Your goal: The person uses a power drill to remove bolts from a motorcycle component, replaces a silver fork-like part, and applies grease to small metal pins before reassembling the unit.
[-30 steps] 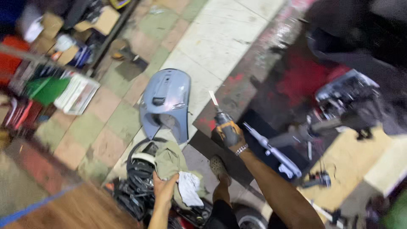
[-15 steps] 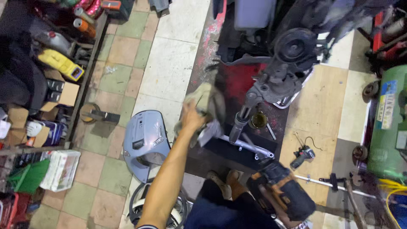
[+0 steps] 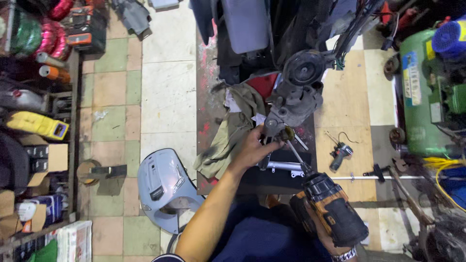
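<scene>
— Two hands are at work on the engine unit [image 3: 295, 99]; the left hand [image 3: 253, 149] reaches in from below and rests against the lower end of that grey casting, its fingers [image 3: 260, 134] curled narrow around a small fitting there; what exactly they pinch is too hidden to tell.

— And the right?

— The right hand [image 3: 335, 242] sits low in the view, mostly covered by the black and orange cordless drill [image 3: 326, 209] it grips; the fingers are wrapped tight on the handle; only a bit of wrist with a metal watch strap shows beneath.

— Where does the drill point?

— Its long bit [image 3: 294, 154] slants up and to the left; the tip meets a brass-coloured part at the bottom of the engine unit, just beside the left hand's fingertips.

— What carries all this?

— A dark surface [image 3: 208, 97] streaked with red paint; an olive rag [image 3: 232, 131] lies crumpled on it, touching the engine unit on its left side; a silver bracket [image 3: 284, 166] lies flat near the front edge, under the bit.

— Anything nearby?

— A pale blue scooter panel [image 3: 162, 187] lies on the tiled floor [image 3: 167, 87] to the left of the surface; a second small drill [image 3: 339, 154] lies on a plywood sheet [image 3: 347, 87] to the right, well apart from the hands; a green compressor tank [image 3: 418, 92] stands further right; shelves [image 3: 34, 145] with boxes and bottles run along the left edge.
</scene>
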